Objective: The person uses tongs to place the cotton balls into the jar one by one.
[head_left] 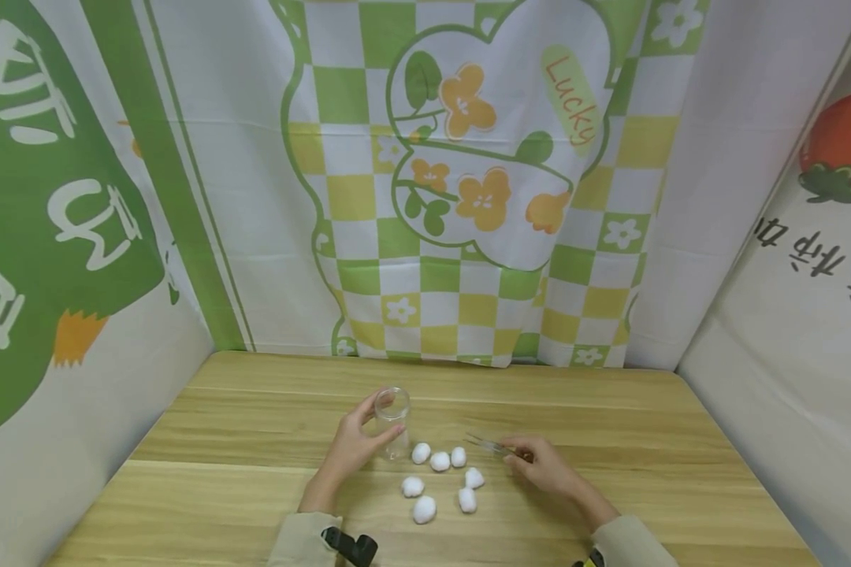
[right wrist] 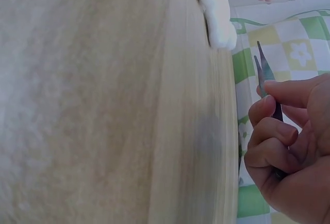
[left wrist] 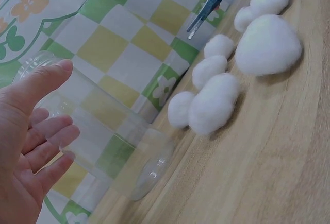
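Right hand (head_left: 542,466) pinches the metal tweezers (head_left: 492,446) between thumb and forefinger, and its other fingers are curled in toward the palm. I see the two tips of the tweezers standing a little apart, held above the wooden table (head_left: 681,465) and pointing to the left side. Left hand (head_left: 353,445) holds the clear jar (head_left: 396,417), with the thumb on one side and the fingers bent around the other. The jar stands upright on the table, and its round mouth is open to above.

Between and before the two hands I count seven white cotton balls (head_left: 440,461). Three of them make a short row just beside the jar, two touch each other at the right, near the tweezers, and two lie closer to the person. From my distance I see also the light sleeves (head_left: 306,535) and, behind the table, the checked cloth (head_left: 461,303) with the word "Lucky".
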Tool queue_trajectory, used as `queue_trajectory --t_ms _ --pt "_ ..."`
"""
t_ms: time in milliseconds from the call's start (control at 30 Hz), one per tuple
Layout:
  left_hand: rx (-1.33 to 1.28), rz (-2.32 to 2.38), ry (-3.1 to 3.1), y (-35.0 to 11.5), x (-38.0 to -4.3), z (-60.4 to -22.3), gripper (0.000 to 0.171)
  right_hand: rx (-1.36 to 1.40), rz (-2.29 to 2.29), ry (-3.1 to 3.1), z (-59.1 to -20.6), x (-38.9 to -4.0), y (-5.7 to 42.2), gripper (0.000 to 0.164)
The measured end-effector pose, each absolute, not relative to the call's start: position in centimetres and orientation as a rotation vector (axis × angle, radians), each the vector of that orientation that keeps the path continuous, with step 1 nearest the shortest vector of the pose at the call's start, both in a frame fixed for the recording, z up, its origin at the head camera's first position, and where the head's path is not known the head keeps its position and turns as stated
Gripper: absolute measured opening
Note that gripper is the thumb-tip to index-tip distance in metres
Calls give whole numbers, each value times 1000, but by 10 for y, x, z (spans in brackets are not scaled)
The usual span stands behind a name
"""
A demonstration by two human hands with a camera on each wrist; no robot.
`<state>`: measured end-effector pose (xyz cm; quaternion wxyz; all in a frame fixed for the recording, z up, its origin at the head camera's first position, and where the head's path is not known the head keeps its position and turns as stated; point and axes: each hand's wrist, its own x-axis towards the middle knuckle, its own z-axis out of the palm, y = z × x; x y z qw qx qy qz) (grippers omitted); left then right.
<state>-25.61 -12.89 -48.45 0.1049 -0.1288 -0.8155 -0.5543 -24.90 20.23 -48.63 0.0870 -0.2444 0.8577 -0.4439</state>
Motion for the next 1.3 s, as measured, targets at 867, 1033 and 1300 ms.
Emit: queue_trajectory --t_ms 867,1033,1300 --pt "-360 -1710 -2409 -127 -257 -486 70 -701 -1189 2578 -488 -246 200 33" --pt "-355 -1722 -2410 -127 -256 -486 69 -672 -1174 2572 -486 -246 197 34" --pt "-401 -1710 -2400 -127 -256 -487 68 -681 -1172 2553 -486 -245 193 32"
